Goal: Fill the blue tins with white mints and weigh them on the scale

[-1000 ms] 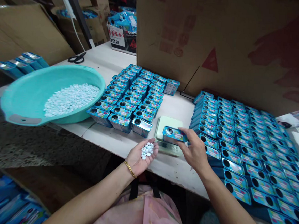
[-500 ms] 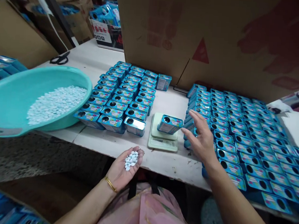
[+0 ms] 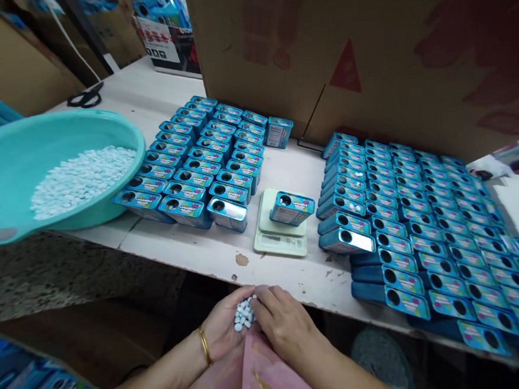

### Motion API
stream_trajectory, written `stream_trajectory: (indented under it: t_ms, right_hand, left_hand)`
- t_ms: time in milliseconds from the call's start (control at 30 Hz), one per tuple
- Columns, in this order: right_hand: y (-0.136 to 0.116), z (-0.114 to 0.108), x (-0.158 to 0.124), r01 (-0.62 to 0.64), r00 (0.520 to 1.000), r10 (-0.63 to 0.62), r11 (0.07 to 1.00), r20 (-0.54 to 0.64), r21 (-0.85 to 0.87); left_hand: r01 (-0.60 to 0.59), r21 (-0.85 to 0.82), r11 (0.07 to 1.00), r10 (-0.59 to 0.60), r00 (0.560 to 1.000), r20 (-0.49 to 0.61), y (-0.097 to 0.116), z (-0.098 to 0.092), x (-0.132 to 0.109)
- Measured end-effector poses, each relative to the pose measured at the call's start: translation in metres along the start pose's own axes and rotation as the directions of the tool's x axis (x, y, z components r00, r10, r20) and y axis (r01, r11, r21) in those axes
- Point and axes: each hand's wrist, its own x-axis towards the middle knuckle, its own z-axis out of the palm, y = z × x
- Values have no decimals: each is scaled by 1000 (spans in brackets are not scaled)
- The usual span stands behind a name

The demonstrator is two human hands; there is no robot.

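Observation:
My left hand (image 3: 221,328) is cupped palm up below the table's front edge, holding a small heap of white tablets (image 3: 244,314). My right hand (image 3: 284,320) lies over that palm, its fingertips pinching into the tablets. One blue tin (image 3: 292,207) with a round hole in its top stands on a small pale green scale (image 3: 281,228) on the white table (image 3: 202,250), just beyond both hands.
A teal basin (image 3: 17,160) of white tablets overhangs the table's left edge. Several blue tins (image 3: 204,158) stand in rows left of the scale and many more blue tins (image 3: 418,217) to its right. A large cardboard box (image 3: 384,61) stands behind; scissors (image 3: 85,96) lie far left.
My right hand let go of the tin on the scale and came back down to my left palm. My left hand dropped lower, toward my lap, still holding the tablets.

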Motion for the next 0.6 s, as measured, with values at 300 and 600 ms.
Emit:
stream_trajectory:
  t_ms: [300,600]
  right_hand:
    - [9,-5,-1,-48,998,53,994,-43,102]
    - [25,4,-10,5,995,10,988,-96,157]
  left_hand:
    - [-10,59,998,15,997,-82,6,-2,4]
    - [20,175,984,20,975,-223,12,1,17]
